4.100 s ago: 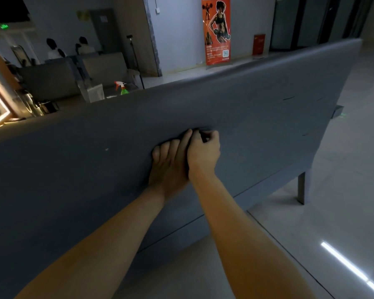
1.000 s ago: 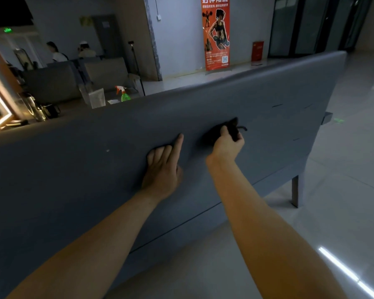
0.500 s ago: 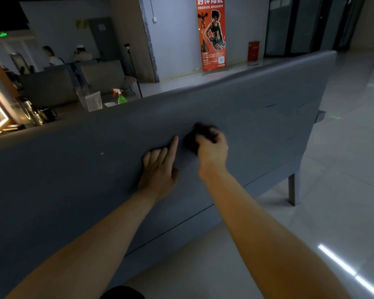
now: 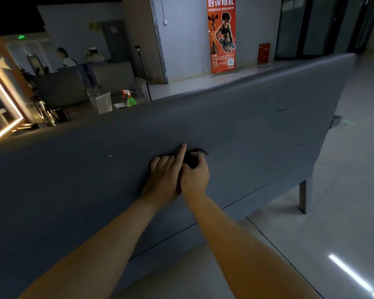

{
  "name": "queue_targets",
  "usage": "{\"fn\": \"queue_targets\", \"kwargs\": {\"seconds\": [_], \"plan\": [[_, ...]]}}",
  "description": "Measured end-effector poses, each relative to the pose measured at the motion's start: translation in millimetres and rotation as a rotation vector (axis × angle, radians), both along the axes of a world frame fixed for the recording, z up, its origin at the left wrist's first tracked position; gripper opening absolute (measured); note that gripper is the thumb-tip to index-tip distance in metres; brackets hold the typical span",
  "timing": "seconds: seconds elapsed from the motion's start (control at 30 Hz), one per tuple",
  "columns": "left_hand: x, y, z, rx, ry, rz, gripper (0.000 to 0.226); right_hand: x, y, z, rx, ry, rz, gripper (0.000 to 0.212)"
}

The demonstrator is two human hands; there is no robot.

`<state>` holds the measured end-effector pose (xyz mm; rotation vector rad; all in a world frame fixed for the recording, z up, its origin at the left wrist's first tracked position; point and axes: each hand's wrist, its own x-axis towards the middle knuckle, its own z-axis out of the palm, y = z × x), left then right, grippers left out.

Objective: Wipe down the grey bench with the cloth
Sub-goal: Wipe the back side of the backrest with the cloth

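Note:
The grey bench [image 4: 257, 130] fills the middle of the view, its padded back panel facing me. My right hand [image 4: 195, 175] grips a small dark cloth [image 4: 192, 157] and presses it against the panel near its centre. Most of the cloth is hidden under the fingers. My left hand [image 4: 164, 175] lies flat on the panel just left of the right hand, touching it, fingers straight and index finger stretched up beside the cloth.
A metal bench leg [image 4: 302, 196] stands on the tiled floor at the right. Behind the bench sit a green spray bottle [image 4: 130, 99] and a clear bag [image 4: 103, 102]. An orange banner [image 4: 221, 34] stands by the far wall. Two people [image 4: 78, 57] sit far left.
My right hand has slid the cloth leftwards along the panel, from a stretch out to the right back against my left hand. The left hand has stayed flat in place.

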<state>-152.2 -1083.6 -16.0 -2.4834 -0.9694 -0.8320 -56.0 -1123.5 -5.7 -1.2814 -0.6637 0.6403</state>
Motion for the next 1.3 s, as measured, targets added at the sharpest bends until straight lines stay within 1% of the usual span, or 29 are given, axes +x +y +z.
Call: {"fn": "queue_targets", "kwargs": {"seconds": [0.07,0.13,0.23,0.3,0.37,0.4,0.47,0.53,0.63,0.7,0.8,0.83,0.9,0.97,1.03,1.07,1.13,1.2,1.27,1.3], "plan": [[-2.1,-1.1,2.7,-0.026,-0.003,0.001,0.09,7.0,-6.3,2.7,-0.031,0.002,0.051,0.026],[-3.4,-5.0,4.7,-0.039,0.014,0.005,0.091,16.2,-17.0,8.9,-0.001,-0.006,0.029,0.029],[-4.9,-10.8,9.3,-0.071,0.031,-0.008,0.094,39.3,-24.8,38.6,0.165,-0.048,-0.127,0.028],[-6.3,-12.8,10.3,-0.096,-0.009,-0.029,0.088,51.1,-20.3,69.7,0.261,-0.024,-0.167,0.02],[-5.5,-13.9,10.4,-0.081,-0.021,-0.025,0.084,48.3,-7.3,82.5,0.295,-0.013,-0.194,0.02],[-3.9,-13.8,9.3,-0.059,-0.023,-0.008,0.085,41.3,-1.0,78.6,0.268,-0.022,-0.211,0.023],[2.6,-13.7,5.8,-0.014,-0.033,0.034,0.087,27.1,10.5,54.3,0.133,-0.071,-0.254,0.024],[8.9,-12.9,-0.4,0.015,-0.049,0.053,0.089,18.2,21.7,24.2,0.023,-0.131,-0.3,0.018],[8.3,-7.5,-10.2,0.059,0.001,0.068,0.09,16.1,34.7,2.3,-0.015,-0.156,-0.323,0.006],[5.0,-4.4,-15.1,0.072,0.039,0.091,0.089,15.5,36.7,-8.0,-0.07,-0.14,-0.308,0.008],[6.4,-7.0,-17.0,0.064,0.039,0.106,0.08,18.4,27.0,-32.5,-0.275,-0.031,-0.221,0.01],[7.3,-9.0,-17.5,0.065,0.029,0.108,0.078,21.5,22.2,-38.1,-0.299,0.004,-0.187,0.014],[5.8,-11.9,-14.6,0.038,0.025,0.096,0.078,29.4,13.1,-34.3,-0.21,0.096,-0.131,0.017],[3.0,-12.6,-10.5,0.003,0.047,0.082,0.082,39.4,5.4,-9.6,-0.047,0.144,-0.128,0.017],[3.2,-17.8,-5.5,-0.018,0.036,0.079,0.083,47.8,-0.8,32.3,0.123,0.125,-0.148,0.018],[4.7,-22.1,-3.9,-0.026,0.005,0.075,0.08,50.5,-2.7,55.0,0.201,0.117,-0.156,0.018],[9.2,-29.4,-2.1,-0.03,-0.089,0.061,0.074,49.4,0.2,87.4,0.28,0.08,-0.19,0.018],[13.6,-30.1,0.3,-0.015,-0.157,0.06,0.074,40.7,6.4,90.3,0.241,0.0,-0.245,0.016],[16.6,-28.0,-0.7,-0.017,-0.152,0.09,0.078,30.5,14.5,57.1,0.073,-0.081,-0.265,0.015],[16.3,-24.8,-3.1,-0.017,-0.137,0.083,0.079,26.5,17.9,33.9,-0.029,-0.074,-0.254,0.015]]}}
